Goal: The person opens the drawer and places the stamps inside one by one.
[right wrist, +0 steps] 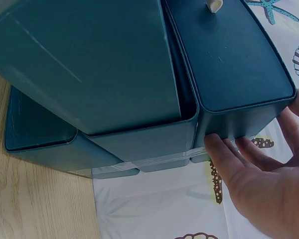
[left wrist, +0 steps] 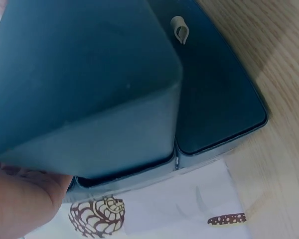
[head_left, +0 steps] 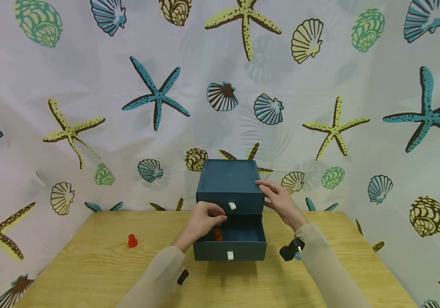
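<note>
A dark blue drawer cabinet [head_left: 229, 176] stands on the table with its middle drawer [head_left: 230, 250] pulled out. Over that drawer's left part is my left hand [head_left: 201, 219], thumb and fingers apart with nothing visible between them. Just below it, a small orange-red stepped piece [head_left: 218, 234] stands in the drawer. In the left wrist view, the drawer wall hides most of the left fingers. My right hand [head_left: 279, 200] rests its fingertips against the cabinet's upper right side, beside the top drawer [right wrist: 234, 59], which is shut and has a pale pull tab [right wrist: 214, 5].
A red stepped piece [head_left: 132, 241] stands on the wooden table [head_left: 100, 265] to the left. Something blue [head_left: 298, 256] shows partly behind the right wrist's camera. The shut bottom drawer [left wrist: 219, 94] sits under the pulled-out one. A shell-patterned curtain [head_left: 189, 128] hangs behind the cabinet.
</note>
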Available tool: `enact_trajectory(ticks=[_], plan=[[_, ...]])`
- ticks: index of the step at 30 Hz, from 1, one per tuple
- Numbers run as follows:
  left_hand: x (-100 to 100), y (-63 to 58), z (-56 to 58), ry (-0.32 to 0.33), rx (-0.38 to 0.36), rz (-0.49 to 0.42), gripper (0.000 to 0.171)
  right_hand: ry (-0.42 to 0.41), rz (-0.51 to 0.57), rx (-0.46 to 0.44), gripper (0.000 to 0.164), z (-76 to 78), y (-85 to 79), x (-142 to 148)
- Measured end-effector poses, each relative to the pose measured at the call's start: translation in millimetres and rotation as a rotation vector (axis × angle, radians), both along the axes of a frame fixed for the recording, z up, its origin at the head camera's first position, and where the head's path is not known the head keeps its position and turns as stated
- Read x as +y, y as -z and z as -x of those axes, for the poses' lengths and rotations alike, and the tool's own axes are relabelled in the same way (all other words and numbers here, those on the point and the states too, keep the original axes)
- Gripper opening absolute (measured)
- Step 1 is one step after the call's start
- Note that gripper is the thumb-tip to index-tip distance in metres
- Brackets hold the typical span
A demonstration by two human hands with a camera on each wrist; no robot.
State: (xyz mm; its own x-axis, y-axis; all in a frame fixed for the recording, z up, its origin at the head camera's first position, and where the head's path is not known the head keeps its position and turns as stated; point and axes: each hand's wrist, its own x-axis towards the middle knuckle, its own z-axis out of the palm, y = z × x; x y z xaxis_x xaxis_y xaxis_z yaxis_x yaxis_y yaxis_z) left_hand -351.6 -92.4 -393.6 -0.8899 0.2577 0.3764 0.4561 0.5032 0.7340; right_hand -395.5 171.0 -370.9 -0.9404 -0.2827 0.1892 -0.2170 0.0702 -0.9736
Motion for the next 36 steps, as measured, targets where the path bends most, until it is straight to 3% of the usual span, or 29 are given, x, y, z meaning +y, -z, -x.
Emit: enact_trajectory(ticks=[4, 12, 27, 36], plan=[[-9, 2.1, 0.1, -0.017, 0.003, -0.082, 0.005, -0.002, 0.004, -0.005, 0.044, -1.0, -0.6, 0], [-28, 7.1, -3.3, -0.138, 0.022, -0.184, 0.004, 0.001, -0.007, -0.005, 0.044, -0.9, -1.2, 0], [-60, 18.8, -9.1, -0.209, -0.037, -0.255, 0.014, -0.008, -0.007, -0.003, 0.044, -1.8, 2.3, 0], [-82, 24.7, -12.9, -0.283, -0.085, -0.237, 0.019, -0.003, -0.004, 0.0, 0.043, -1.5, -0.3, -1]])
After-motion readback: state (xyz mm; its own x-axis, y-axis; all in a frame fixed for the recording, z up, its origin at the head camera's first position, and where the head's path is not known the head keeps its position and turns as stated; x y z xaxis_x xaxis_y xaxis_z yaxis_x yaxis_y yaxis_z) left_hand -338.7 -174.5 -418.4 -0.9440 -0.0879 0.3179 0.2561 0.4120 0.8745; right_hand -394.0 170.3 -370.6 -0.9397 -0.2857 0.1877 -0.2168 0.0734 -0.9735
